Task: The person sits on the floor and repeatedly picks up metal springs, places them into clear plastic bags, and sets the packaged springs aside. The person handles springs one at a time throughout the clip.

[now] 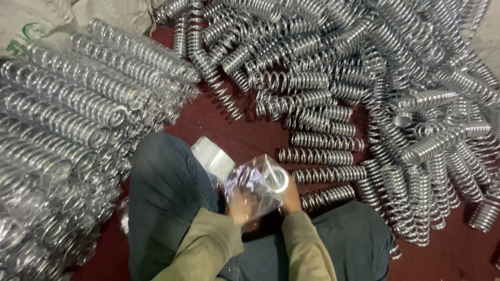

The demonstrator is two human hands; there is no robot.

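Hands grip tight: left hand (240, 205) bunches the clear bag (250, 182), right hand (289, 200) clasps the spring (278, 178) inside. Thin plastic could tear on that coil end.

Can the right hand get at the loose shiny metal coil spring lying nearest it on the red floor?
Probably yes: the spring lies bare beside the right hand, but that hand grips a clear plastic bag.

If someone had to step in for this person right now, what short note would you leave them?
Left hand and right hand together hold a clear plastic bag with a metal coil spring in it, above the lap.
Bagged springs are stacked at the left.
Loose springs lie heaped on the red floor ahead and to the right.
Done: the stack at left. Left: the loose heap.
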